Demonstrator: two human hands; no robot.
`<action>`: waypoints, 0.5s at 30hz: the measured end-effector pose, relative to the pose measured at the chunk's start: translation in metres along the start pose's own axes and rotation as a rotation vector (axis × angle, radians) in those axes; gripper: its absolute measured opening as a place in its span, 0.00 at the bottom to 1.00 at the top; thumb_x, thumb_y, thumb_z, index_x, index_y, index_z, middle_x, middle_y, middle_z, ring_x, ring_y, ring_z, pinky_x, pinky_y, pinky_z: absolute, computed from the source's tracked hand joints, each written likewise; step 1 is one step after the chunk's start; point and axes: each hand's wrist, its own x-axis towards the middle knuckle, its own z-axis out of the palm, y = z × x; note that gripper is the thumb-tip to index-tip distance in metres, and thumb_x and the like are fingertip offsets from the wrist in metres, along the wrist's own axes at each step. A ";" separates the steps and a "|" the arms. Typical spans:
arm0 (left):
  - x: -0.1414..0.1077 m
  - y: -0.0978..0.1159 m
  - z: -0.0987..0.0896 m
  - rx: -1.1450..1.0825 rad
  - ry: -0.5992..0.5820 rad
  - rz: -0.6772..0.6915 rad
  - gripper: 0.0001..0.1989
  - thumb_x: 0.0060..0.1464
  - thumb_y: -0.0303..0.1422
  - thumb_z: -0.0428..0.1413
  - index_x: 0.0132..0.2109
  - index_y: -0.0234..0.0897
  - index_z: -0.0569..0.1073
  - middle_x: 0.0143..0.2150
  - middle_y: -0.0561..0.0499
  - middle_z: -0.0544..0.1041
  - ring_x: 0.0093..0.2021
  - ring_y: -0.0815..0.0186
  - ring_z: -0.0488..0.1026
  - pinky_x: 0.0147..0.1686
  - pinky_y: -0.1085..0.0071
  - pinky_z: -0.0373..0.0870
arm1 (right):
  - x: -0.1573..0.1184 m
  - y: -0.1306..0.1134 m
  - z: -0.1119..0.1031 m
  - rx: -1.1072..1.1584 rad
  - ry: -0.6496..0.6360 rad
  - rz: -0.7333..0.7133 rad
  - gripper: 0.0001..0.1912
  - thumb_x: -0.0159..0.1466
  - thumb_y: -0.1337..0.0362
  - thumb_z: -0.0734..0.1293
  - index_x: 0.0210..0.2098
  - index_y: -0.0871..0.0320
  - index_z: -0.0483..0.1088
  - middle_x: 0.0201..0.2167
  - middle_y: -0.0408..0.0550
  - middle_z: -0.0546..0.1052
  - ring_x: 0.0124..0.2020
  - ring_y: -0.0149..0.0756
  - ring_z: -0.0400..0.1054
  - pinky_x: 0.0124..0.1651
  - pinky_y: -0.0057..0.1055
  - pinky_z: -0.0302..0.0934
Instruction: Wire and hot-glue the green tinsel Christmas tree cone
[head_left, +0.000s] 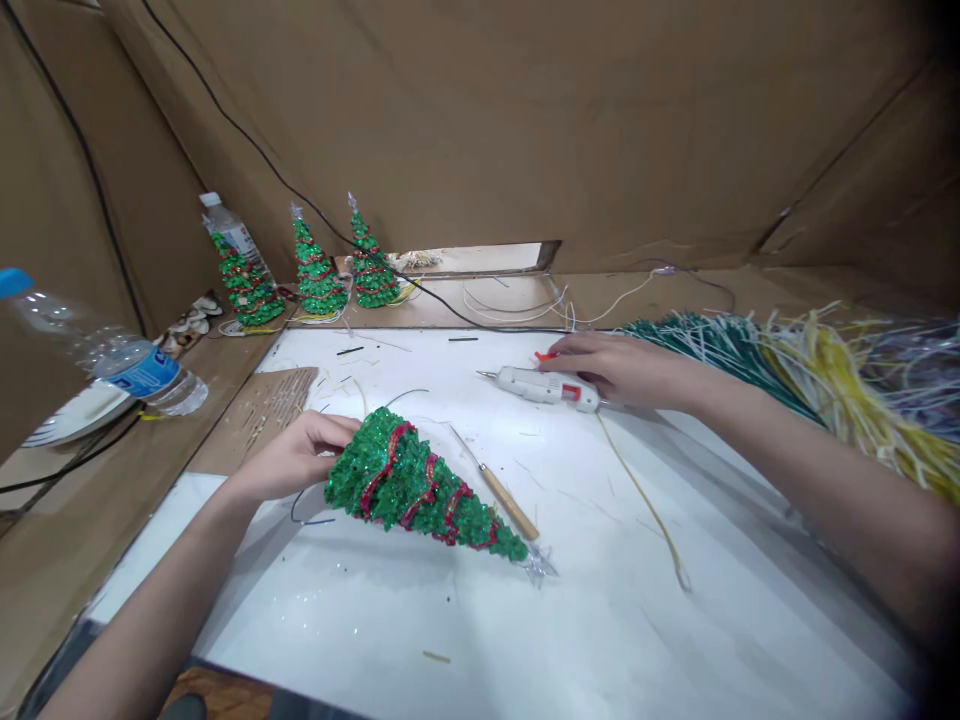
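My left hand (304,455) is closed around the base of a small glittery green Christmas tree (420,485), which lies tilted on its side. Red garland winds round the tree, and a clear star (538,566) tops it, pointing right toward me. At the right, my right hand (600,368) has its fingers bent over a white glue gun (536,385) with a red switch and a metal tip pointing left. An orange part shows by the fingertips; the thumb is mostly hidden. Between the hands lies an awl (506,500) with a wooden handle.
Three similar trees (319,265) stand at the back left beside a clear bottle (232,230). Another water bottle (142,365) leans at far left near a white plate (82,415). Bundles of green and yellow strands (817,370) lie right. A black cable (450,305) crosses the back; wire scraps litter the white board (585,640).
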 end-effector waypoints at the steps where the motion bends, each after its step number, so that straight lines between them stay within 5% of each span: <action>1: 0.000 0.000 0.000 0.013 0.001 -0.007 0.15 0.55 0.40 0.58 0.29 0.34 0.80 0.32 0.45 0.77 0.34 0.64 0.71 0.37 0.69 0.68 | 0.000 0.000 0.000 -0.020 0.017 0.000 0.23 0.62 0.68 0.55 0.51 0.51 0.73 0.51 0.53 0.72 0.50 0.45 0.67 0.49 0.42 0.63; 8: 0.000 -0.001 -0.002 0.054 -0.003 0.002 0.13 0.57 0.36 0.56 0.29 0.34 0.80 0.29 0.47 0.75 0.31 0.66 0.69 0.37 0.70 0.67 | -0.002 -0.015 -0.020 0.019 0.243 -0.013 0.17 0.62 0.61 0.60 0.47 0.54 0.72 0.45 0.59 0.72 0.46 0.47 0.65 0.48 0.42 0.57; 12: -0.001 -0.001 -0.002 0.053 -0.011 0.008 0.12 0.57 0.35 0.56 0.30 0.34 0.80 0.30 0.47 0.75 0.32 0.66 0.69 0.37 0.70 0.67 | 0.004 -0.052 -0.036 0.275 0.403 0.095 0.10 0.64 0.61 0.59 0.43 0.55 0.68 0.39 0.56 0.73 0.40 0.38 0.66 0.43 0.35 0.58; 15: -0.001 -0.001 -0.001 0.043 -0.016 0.005 0.13 0.57 0.37 0.56 0.31 0.34 0.80 0.31 0.47 0.76 0.33 0.65 0.70 0.38 0.69 0.68 | 0.008 -0.087 -0.045 0.445 0.502 0.264 0.09 0.59 0.57 0.64 0.28 0.54 0.62 0.24 0.45 0.70 0.25 0.32 0.63 0.29 0.30 0.55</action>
